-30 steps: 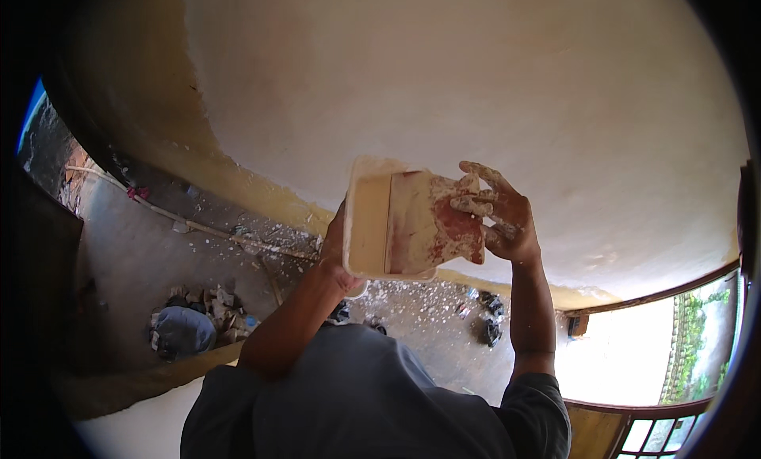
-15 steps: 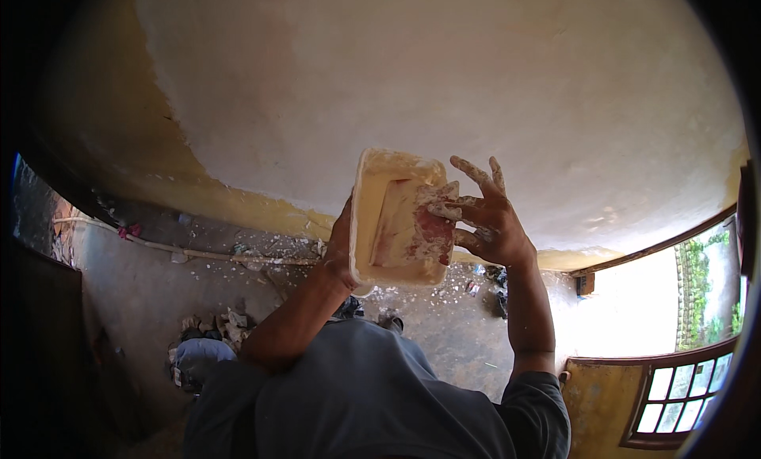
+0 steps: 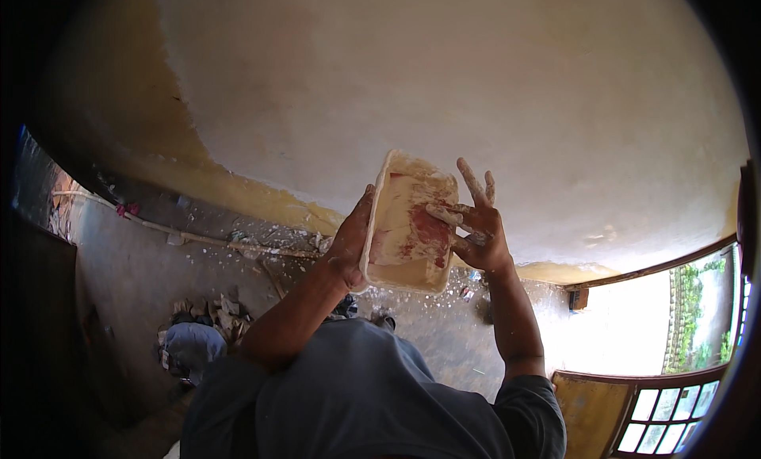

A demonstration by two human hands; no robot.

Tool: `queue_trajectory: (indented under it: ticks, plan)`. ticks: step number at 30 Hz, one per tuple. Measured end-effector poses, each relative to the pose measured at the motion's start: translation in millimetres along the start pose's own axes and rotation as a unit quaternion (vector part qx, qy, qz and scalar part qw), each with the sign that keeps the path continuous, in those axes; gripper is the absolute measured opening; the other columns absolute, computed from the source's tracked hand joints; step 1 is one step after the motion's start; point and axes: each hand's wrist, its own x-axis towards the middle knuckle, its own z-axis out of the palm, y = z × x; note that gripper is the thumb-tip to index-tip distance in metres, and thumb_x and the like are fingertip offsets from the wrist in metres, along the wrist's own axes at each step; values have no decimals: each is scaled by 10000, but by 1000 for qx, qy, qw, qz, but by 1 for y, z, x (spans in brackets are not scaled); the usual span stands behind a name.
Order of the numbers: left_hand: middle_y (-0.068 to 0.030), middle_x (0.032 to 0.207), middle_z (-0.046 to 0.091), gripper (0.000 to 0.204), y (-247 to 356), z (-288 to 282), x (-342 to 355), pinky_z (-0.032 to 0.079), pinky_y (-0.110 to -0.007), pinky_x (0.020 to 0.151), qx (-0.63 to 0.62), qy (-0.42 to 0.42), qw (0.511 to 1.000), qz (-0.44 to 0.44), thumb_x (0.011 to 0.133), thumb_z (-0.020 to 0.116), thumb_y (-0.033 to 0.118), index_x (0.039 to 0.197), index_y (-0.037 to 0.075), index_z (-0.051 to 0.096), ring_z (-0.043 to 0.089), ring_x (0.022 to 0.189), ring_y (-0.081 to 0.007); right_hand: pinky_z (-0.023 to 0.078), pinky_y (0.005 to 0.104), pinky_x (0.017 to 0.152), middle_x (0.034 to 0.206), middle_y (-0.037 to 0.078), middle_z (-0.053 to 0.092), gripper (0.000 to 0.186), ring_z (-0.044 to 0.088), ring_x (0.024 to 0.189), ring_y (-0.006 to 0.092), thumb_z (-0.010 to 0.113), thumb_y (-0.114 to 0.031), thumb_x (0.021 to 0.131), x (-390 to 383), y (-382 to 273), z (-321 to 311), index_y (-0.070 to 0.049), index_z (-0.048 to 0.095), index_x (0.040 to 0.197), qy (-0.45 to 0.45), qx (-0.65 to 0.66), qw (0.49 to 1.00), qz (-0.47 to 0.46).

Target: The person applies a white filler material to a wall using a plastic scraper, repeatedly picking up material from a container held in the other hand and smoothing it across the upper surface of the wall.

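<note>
My left hand (image 3: 349,249) grips a cream rectangular plastic tub (image 3: 372,229) from its left side, fingers along the outer wall. The tub is tilted, its open top facing me, with pale paste smeared inside. In my right hand (image 3: 485,239), at the tub's right edge, is a flat reddish putty spreader (image 3: 432,233) coated with the same paste. Thumb and forefinger pinch the spreader, while other fingers, crusted with paste, stretch away from it. The spreader's blade lies within the tub's opening; whether it touches the bottom I cannot tell.
A wall (image 3: 444,86) rises ahead, mostly pale coated, with yellow paint along its left and lower edge. White flecks litter the floor (image 3: 214,269). A long pole (image 3: 198,239) lies along the wall's foot. Bags and scraps (image 3: 194,340) sit at left; a paned window (image 3: 670,411) stands at right.
The spreader has gone deeper into the tub and leftward, with my right hand following. The tub has shifted slightly right and turned a little.
</note>
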Motion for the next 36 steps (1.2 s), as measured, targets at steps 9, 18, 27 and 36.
queue_trajectory:
  ticks: [9,18,27,36]
  plan:
    - [-105,1457,436,1351,3,-3,4,468,-494,1101,140,26,988,57,429,971,522,1510,104,276,478,1338,-285,154,649,1164,1184,14,728,390,389,1422,422,815,-306,773,-10,11,-1,-254,749,1153,186,88,978,-36]
    - [-95,1111,688,409,8,31,37,597,-429,873,-26,2,997,76,1023,488,390,1270,83,598,691,1002,-237,377,466,1020,1058,87,752,324,579,1233,359,757,-194,790,3,-1,-52,-123,757,1106,417,-133,899,26]
    - [-63,1218,649,408,4,11,44,571,-435,913,16,44,995,90,1037,439,400,1310,127,569,654,1094,-251,310,511,1019,934,47,750,301,572,1212,261,767,-372,832,48,18,-145,-162,741,1046,466,-461,728,199]
    - [-72,1179,655,390,15,-39,14,566,-428,907,-5,77,990,115,1031,454,379,1280,106,578,654,1073,-263,547,474,747,840,163,722,371,681,894,391,778,-366,830,100,27,-240,-48,720,1012,418,-496,735,197]
